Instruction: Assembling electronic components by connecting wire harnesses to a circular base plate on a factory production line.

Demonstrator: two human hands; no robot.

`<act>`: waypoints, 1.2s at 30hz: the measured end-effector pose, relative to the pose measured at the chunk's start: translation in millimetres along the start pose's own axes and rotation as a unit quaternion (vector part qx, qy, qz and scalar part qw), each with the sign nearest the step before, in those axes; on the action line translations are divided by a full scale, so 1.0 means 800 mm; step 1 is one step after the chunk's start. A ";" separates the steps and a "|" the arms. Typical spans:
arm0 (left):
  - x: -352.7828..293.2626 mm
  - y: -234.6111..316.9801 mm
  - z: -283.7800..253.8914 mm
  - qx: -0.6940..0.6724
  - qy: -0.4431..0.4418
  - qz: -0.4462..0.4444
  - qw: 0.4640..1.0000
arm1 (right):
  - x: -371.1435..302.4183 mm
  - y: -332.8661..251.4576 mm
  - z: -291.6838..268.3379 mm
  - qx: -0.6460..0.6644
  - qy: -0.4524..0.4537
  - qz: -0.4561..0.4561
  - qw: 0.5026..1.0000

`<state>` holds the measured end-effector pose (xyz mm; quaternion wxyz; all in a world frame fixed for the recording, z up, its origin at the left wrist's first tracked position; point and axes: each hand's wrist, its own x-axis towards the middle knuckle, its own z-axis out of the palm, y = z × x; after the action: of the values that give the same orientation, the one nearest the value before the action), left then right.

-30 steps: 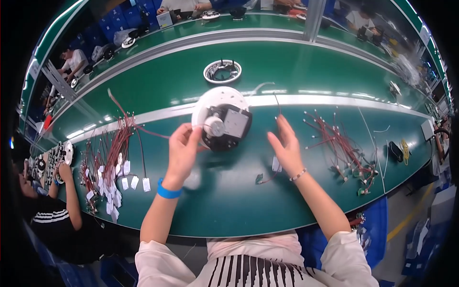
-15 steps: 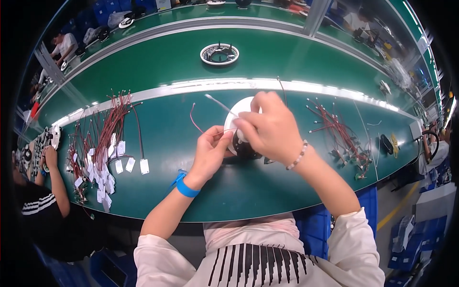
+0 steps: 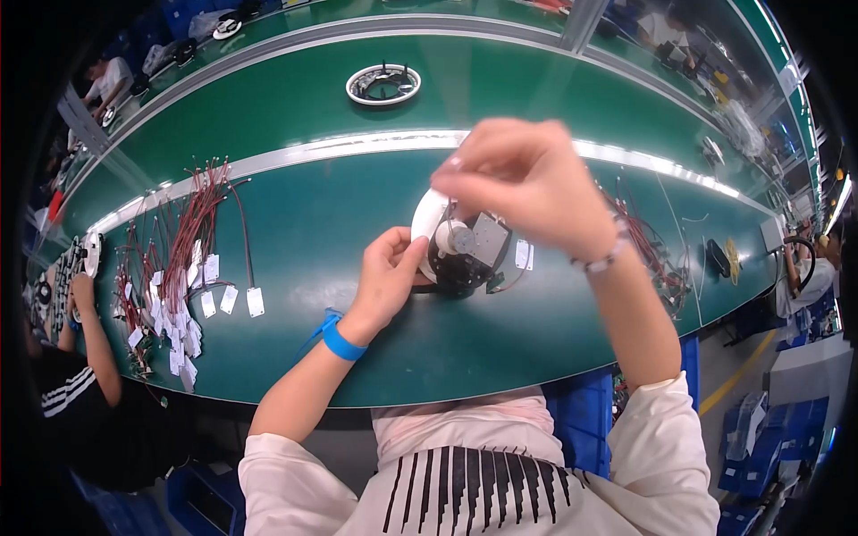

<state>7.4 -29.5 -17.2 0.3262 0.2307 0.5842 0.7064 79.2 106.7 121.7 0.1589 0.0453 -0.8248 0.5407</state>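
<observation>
A round black assembly (image 3: pixel 458 273) with a white rim (image 3: pixel 431 217) stands tilted on the bench in front of me. A white cylinder (image 3: pixel 454 237) and a grey metal block (image 3: pixel 488 239) show inside it. My left hand (image 3: pixel 384 277) pinches the rim's left edge between thumb and fingers. Above the assembly, my right hand (image 3: pixel 527 183) is raised and smeared by motion, its thumb and fingers pressed together in a pinch. What they hold, if anything, cannot be made out. Just right of the assembly lies a white tag-like plate (image 3: pixel 524 255) with a thin wire.
Bundled red-brown wires (image 3: pixel 183 232) with white tags lie at left, more wires (image 3: pixel 639 237) at right. A white-rimmed ring (image 3: pixel 383 85) sits on the green conveyor (image 3: pixel 286 94). A co-worker's arm (image 3: pixel 100 344) is at far left. Black and yellow cables (image 3: pixel 726 259) lie far right.
My right hand has risen up and away from the assembly, uncovering its inside. The loose wires near my fingers no longer show. My left hand stays at the rim. The whole view has shifted slightly.
</observation>
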 end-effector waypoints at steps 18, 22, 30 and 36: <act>0.000 -0.009 0.004 0.005 -0.003 -0.015 1.000 | -0.041 0.059 -0.069 -0.138 0.107 0.159 0.972; 0.002 -0.012 -0.001 0.012 0.003 -0.016 1.000 | -0.050 0.064 -0.060 -0.306 0.037 0.155 0.939; 0.002 -0.011 0.002 -0.010 0.006 -0.013 1.000 | -0.048 0.063 -0.059 -0.412 -0.049 0.139 0.899; 0.003 -0.009 0.004 -0.013 0.003 -0.010 1.000 | -0.039 0.093 -0.051 -0.410 -0.002 0.055 0.910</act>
<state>9.4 -24.9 -23.6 0.3341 0.2187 0.5785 0.7112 99.3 171.2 61.2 0.1313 -0.0683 -0.9755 0.1625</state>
